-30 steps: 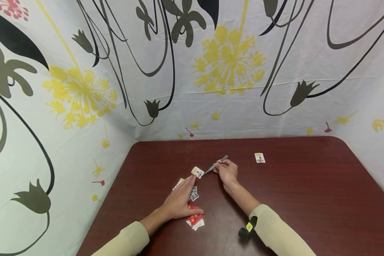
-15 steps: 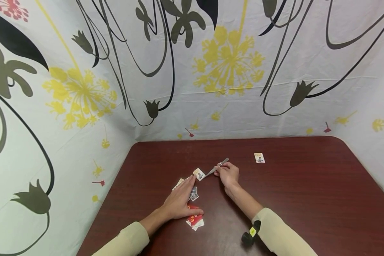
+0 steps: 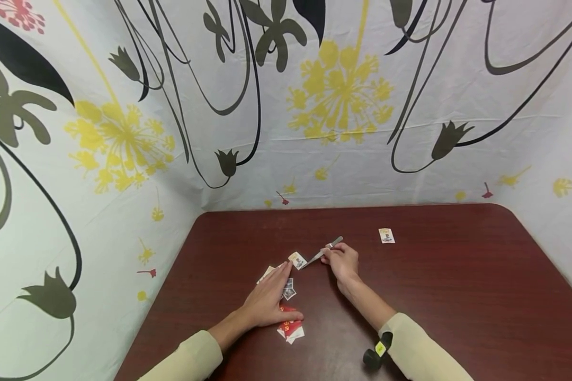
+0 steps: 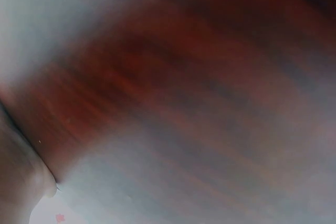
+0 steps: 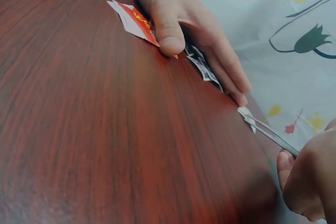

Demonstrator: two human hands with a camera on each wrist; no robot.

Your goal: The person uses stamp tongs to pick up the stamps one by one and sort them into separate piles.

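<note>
My left hand [image 3: 266, 300] lies with fingers extended over several small stamps, fingertips right at a cream stamp [image 3: 297, 260]. Under its thumb is a fan of red and white stamps [image 3: 293, 329]. Grey stamps [image 3: 289, 289] show between thumb and fingers, and a cream edge [image 3: 265, 274] pokes out on the far side. My right hand [image 3: 343, 263] pinches metal tweezers [image 3: 317, 256], their tips at the cream stamp's near right corner. In the right wrist view, the tweezers [image 5: 273, 136] overlap that stamp [image 5: 245, 113]. The left wrist view is mostly blur.
One separate stamp [image 3: 387, 236] lies toward the back of the dark red table [image 3: 448, 286]. A patterned white cloth [image 3: 286, 159] hangs behind and to the left. A black device with a yellow label [image 3: 380, 348] is strapped at the right cuff.
The cream stamp has shifted slightly right and nearer me, the tweezers and right hand moving the same way. My left hand has stayed in place.
</note>
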